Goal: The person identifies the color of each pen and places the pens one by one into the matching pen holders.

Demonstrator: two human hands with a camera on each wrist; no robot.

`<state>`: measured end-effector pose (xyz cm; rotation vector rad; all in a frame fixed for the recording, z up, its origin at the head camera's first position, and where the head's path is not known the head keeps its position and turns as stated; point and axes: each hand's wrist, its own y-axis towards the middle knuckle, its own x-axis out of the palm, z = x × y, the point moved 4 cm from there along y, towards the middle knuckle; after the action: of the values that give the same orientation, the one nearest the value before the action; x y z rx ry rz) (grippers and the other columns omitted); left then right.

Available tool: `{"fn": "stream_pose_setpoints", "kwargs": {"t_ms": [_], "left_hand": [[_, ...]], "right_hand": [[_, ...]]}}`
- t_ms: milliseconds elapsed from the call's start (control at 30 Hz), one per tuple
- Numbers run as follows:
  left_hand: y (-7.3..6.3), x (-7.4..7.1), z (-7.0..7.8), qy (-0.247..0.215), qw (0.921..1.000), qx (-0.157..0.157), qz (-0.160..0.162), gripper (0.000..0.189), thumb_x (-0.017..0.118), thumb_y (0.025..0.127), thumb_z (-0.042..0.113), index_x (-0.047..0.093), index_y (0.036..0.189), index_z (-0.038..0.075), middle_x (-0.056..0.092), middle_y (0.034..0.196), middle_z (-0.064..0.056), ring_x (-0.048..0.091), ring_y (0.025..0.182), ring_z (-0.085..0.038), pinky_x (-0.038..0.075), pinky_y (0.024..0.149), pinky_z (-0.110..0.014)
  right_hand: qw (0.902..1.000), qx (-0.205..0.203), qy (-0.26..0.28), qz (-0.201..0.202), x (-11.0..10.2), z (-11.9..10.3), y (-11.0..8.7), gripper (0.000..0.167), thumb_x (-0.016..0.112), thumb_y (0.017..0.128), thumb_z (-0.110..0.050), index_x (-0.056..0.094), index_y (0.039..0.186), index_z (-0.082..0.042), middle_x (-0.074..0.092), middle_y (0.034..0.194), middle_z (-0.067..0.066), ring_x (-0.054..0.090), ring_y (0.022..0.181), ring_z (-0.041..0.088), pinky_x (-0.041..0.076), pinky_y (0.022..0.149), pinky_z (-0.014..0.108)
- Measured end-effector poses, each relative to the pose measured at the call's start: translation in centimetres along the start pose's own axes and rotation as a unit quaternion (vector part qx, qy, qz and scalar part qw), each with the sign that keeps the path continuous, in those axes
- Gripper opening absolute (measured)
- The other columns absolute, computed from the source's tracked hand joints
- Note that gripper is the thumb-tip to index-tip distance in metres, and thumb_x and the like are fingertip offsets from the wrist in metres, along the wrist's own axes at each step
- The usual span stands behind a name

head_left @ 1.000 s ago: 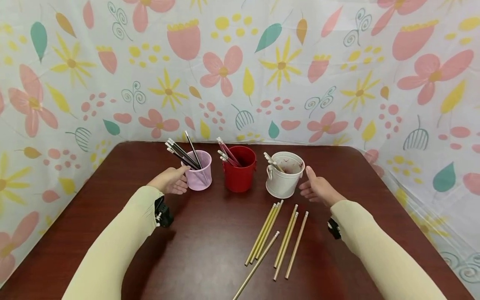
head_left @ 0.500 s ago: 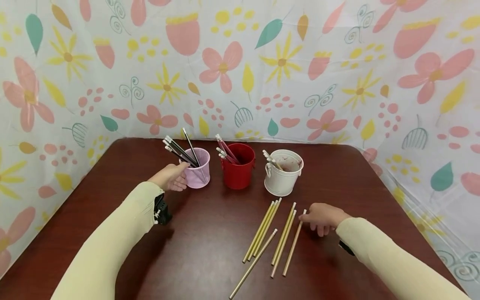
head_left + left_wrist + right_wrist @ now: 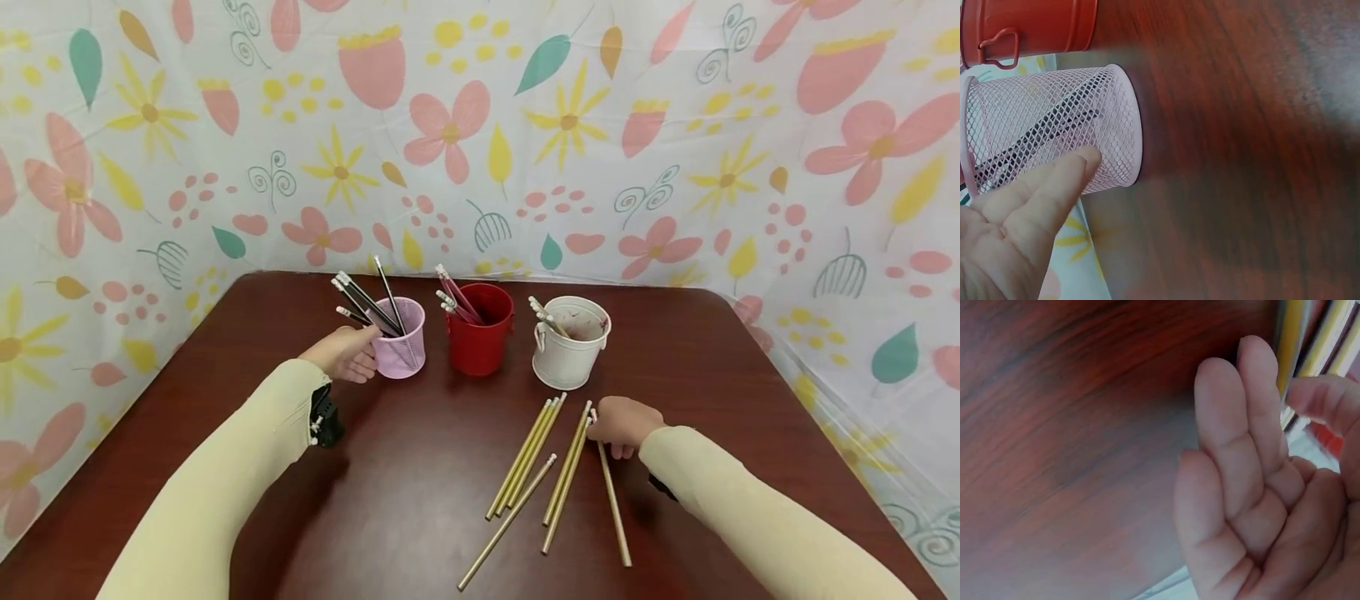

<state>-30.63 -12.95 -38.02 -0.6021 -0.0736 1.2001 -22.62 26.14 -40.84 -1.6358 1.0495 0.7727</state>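
My left hand (image 3: 348, 354) rests against the left side of a pink mesh pencil cup (image 3: 399, 360), thumb near the rim. The left wrist view shows its fingers (image 3: 1054, 194) extended along the mesh (image 3: 1116, 125). Several black pencils (image 3: 367, 300) with white erasers lean in that cup. My right hand (image 3: 626, 421) pinches a gold pencil (image 3: 615, 504) close to its eraser end; the lower end slants toward me and to the right. In the right wrist view the other fingers (image 3: 1219, 419) curve loosely, with a yellow pencil (image 3: 1290, 344) by the fingertips.
A red bucket (image 3: 476, 352) with dark red pencils stands in the middle. To its right is a white bucket (image 3: 566, 367) holding a few gold pencils. More gold pencils (image 3: 528, 458) lie on the brown table (image 3: 390, 500). A floral cloth (image 3: 450, 208) hangs behind.
My right hand has come down from beside the white bucket and taken hold of the rightmost gold pencil, whose lower end has swung right. The left hand stays at the pink cup.
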Motion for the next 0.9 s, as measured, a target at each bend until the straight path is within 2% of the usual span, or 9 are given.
{"fn": "stream_pose_setpoints", "kwargs": {"t_ms": [100,200,267,367,433,500,667,733,900], "left_hand": [[0.1,0.1,-0.2,0.001,0.9997,-0.003,-0.023,0.066,0.027,0.096,0.029,0.027,0.133,-0.025,0.036,0.135,-0.043,0.041,0.125,-0.05,0.036,0.104,-0.051],[0.1,-0.1,-0.5,0.002,0.9995,0.0,-0.03,0.066,0.026,0.098,0.03,0.026,0.133,-0.026,0.034,0.136,-0.043,0.039,0.127,-0.05,0.035,0.105,-0.051],[0.2,-0.2,-0.6,-0.001,0.9995,0.004,-0.033,0.067,0.026,0.099,0.032,0.027,0.133,-0.026,0.034,0.137,-0.043,0.038,0.128,-0.05,0.035,0.105,-0.051],[0.3,-0.3,-0.8,-0.006,0.9993,0.004,-0.035,0.068,0.028,0.101,0.033,0.028,0.133,-0.026,0.034,0.137,-0.041,0.038,0.128,-0.049,0.035,0.104,-0.05],[0.3,-0.3,-0.8,0.002,0.9994,0.009,-0.034,0.066,0.029,0.101,0.033,0.03,0.133,-0.025,0.036,0.136,-0.04,0.04,0.127,-0.048,0.036,0.104,-0.049],[0.4,-0.2,-0.6,0.014,0.9991,0.016,-0.035,0.065,0.028,0.102,0.033,0.033,0.132,-0.024,0.038,0.135,-0.04,0.042,0.126,-0.047,0.038,0.103,-0.049],[0.2,-0.2,-0.6,0.026,0.9989,0.02,-0.034,0.064,0.025,0.102,0.032,0.034,0.131,-0.024,0.039,0.134,-0.04,0.043,0.125,-0.047,0.039,0.102,-0.049],[0.2,-0.2,-0.8,0.015,0.9994,0.018,-0.025,0.063,0.025,0.102,0.031,0.034,0.131,-0.025,0.039,0.134,-0.04,0.043,0.125,-0.047,0.039,0.102,-0.048],[0.3,0.2,-1.1,-0.018,0.9994,0.028,-0.009,0.064,0.028,0.102,0.032,0.035,0.129,-0.026,0.04,0.133,-0.041,0.042,0.125,-0.048,0.038,0.102,-0.049]], "right_hand": [[0.9995,-0.006,0.032,-0.004,-0.4,0.5,0.0,0.019,0.056,0.08,-0.015,0.062,0.065,-0.006,0.061,0.055,0.006,0.06,0.049,0.019,0.042,0.045,0.031],[0.9943,-0.046,0.095,-0.01,-1.4,0.8,-0.3,0.02,0.055,0.079,-0.014,0.062,0.064,-0.004,0.063,0.056,0.006,0.062,0.052,0.018,0.044,0.045,0.03],[0.9844,-0.087,0.152,-0.016,-2.4,1.0,-0.7,0.02,0.053,0.078,-0.011,0.063,0.066,0.001,0.064,0.058,0.006,0.063,0.056,0.017,0.048,0.05,0.03],[0.9591,-0.154,0.235,-0.033,-4.4,1.0,-1.6,0.022,0.049,0.08,-0.006,0.062,0.079,0.011,0.065,0.066,0.007,0.065,0.065,0.015,0.054,0.061,0.032],[0.9451,-0.189,0.265,-0.028,-5.7,0.8,-2.1,0.023,0.047,0.081,-0.003,0.06,0.085,0.016,0.066,0.073,0.008,0.064,0.069,0.014,0.055,0.068,0.033],[0.9391,-0.211,0.271,-0.003,-7.1,0.6,-2.7,0.023,0.047,0.083,-0.002,0.061,0.089,0.016,0.067,0.077,0.008,0.065,0.071,0.011,0.055,0.071,0.033],[0.9335,-0.236,0.256,0.086,-9.1,-0.5,-3.5,0.018,0.053,0.087,-0.002,0.064,0.093,0.011,0.069,0.079,0.004,0.065,0.072,0.007,0.053,0.07,0.025],[0.9252,-0.25,0.261,0.116,-9.7,-0.9,-3.6,0.015,0.054,0.087,0.001,0.063,0.093,0.012,0.07,0.078,-0.002,0.065,0.073,0.005,0.053,0.069,0.022],[0.8963,-0.275,0.298,0.18,-11.3,-1.3,-4.1,0.011,0.054,0.088,0.007,0.062,0.086,0.015,0.067,0.082,-0.016,0.064,0.074,0.001,0.051,0.068,0.017]]}}
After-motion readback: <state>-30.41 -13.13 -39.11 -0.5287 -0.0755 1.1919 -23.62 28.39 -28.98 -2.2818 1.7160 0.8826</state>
